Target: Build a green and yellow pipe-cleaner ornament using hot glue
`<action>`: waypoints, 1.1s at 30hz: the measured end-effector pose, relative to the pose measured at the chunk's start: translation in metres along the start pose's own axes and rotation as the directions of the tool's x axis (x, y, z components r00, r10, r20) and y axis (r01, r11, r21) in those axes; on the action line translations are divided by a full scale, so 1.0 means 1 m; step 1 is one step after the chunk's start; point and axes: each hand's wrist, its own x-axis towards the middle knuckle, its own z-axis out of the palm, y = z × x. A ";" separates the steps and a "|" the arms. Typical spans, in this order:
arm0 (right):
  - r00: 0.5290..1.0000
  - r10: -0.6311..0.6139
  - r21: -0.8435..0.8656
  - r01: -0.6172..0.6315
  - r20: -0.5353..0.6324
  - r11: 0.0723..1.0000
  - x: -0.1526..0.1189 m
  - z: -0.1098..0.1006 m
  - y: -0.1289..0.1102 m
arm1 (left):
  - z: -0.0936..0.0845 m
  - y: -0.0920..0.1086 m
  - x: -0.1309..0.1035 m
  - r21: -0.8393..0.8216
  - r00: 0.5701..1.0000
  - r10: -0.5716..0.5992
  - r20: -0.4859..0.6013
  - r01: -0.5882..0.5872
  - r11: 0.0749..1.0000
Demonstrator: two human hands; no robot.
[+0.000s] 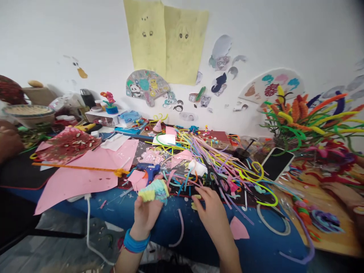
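A small fuzzy piece made of pipe cleaners [154,190], yellow at both ends and light blue in the middle, is gripped in my left hand [148,216], just above the table's front edge. My right hand [212,208] reaches over the blue table edge with thumb and forefinger apart. Small yellow bits [194,206] lie by its fingertips; whether it touches them is hard to see. Right behind the held piece lies a blue glue gun [150,170]. A loose heap of coloured pipe cleaners [199,151] spreads beyond my right hand.
Pink sheets [85,185] cover the left side, with an orange stick across them. Scissors [217,182] lie among the pipe cleaners. A phone [277,163] leans at the right, before a bunch of fuzzy flowers [301,113]. Other people's hands show at both sides. A white cable [88,220] hangs down.
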 end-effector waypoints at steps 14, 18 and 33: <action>0.936 -0.345 0.085 0.350 -0.062 0.933 -0.034 0.028 0.060 | -0.007 -0.033 -0.002 0.109 0.995 -0.087 -0.053 0.093 0.990; 0.985 -0.136 0.290 0.162 -0.106 0.943 -0.026 0.019 0.057 | -0.004 -0.039 -0.004 0.139 0.993 -0.112 -0.037 0.116 0.983; 0.926 0.354 0.833 -0.297 0.131 0.467 -0.047 0.021 -0.013 | 0.072 -0.067 -0.002 0.140 0.950 0.037 -0.310 0.007 0.990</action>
